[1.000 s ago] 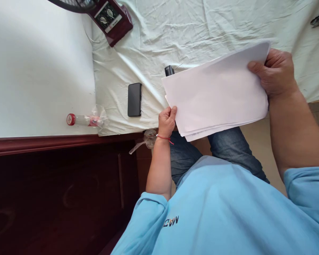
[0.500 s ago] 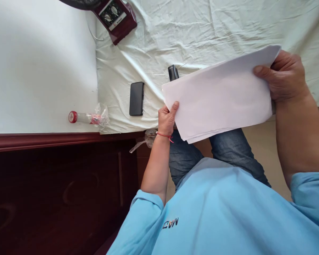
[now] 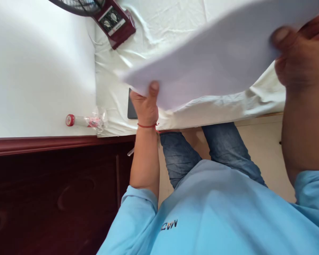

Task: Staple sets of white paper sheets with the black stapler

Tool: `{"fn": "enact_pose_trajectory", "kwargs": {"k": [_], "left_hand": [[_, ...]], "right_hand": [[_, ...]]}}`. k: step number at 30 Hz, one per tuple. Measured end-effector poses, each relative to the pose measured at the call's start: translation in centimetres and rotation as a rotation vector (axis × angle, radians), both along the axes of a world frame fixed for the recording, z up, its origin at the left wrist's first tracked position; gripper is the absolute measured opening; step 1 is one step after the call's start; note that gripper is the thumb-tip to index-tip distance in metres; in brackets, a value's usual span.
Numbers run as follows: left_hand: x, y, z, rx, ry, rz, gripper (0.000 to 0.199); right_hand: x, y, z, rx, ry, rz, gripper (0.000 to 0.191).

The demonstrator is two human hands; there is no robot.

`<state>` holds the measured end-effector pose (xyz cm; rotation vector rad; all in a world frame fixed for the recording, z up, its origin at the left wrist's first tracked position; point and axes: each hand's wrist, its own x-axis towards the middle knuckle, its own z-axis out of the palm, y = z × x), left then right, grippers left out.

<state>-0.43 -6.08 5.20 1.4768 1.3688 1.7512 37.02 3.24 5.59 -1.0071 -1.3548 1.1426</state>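
Two hands are gripping the white paper: the left hand is pinching its left end, thumb on top; the right hand is pinching its right end likewise. Paper is spanning above the cloth-covered counter; sheet count unclear, edges blurring. Container: clear bottle, red cap, is showing left of the paper; crumpled clear film is wrapping its capless end; contents not discernible. Dark phone is lying near the paper's left end; left hand and paper are partly obscuring it. Maroon fan is standing beyond the paper's left end.
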Motion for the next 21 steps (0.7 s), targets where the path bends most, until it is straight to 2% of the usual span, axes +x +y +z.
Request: {"fn": "enact_pose_trajectory", "kwargs": {"k": [1,2,4,7,9,14,18,21], "left_hand": [[0.1,-0.3,-1.4,-0.052,-0.013,0.003,0.054],[0.1,-0.7,-2.8,-0.101,-0.027,0.010,0.056],[0.3,-1.2,-5.4,-0.213,-0.016,-0.018,0.058],[0.3,-1.6,-7.3,-0.317,0.009,-0.042,0.056],[0.0,-1.6,-7.4,-0.335,-0.005,-0.048,0.058],[-0.8,-1.5,-6.5,-0.341,-0.119,-0.081,0.077],[-0.2,-2.3,-5.9,-0.449,-0.162,-0.119,0.061],[0.3,-2.9,-5.6,-0.430,-0.157,-0.130,0.052]], "right_hand": [[-0.1,-0.5,-0.4,0.114,0.017,-0.008,0.054],[-0.2,-1.1,-0.8,0.114,-0.014,0.011,0.048],[-0.5,-1.8,-1.5,0.061,-0.055,0.012,0.050],[-1.0,-1.8,-1.9,-0.010,-0.101,-0.014,0.055],[-1.3,-1.5,-1.5,0.017,-0.076,-0.012,0.051],[-1.3,-1.0,-0.2,0.071,0.009,0.068,0.044],[-1.1,-1.0,-0.3,-0.013,-0.017,0.154,0.043],[-1.2,-1.0,-0.2,0.022,0.019,0.166,0.041]]}}
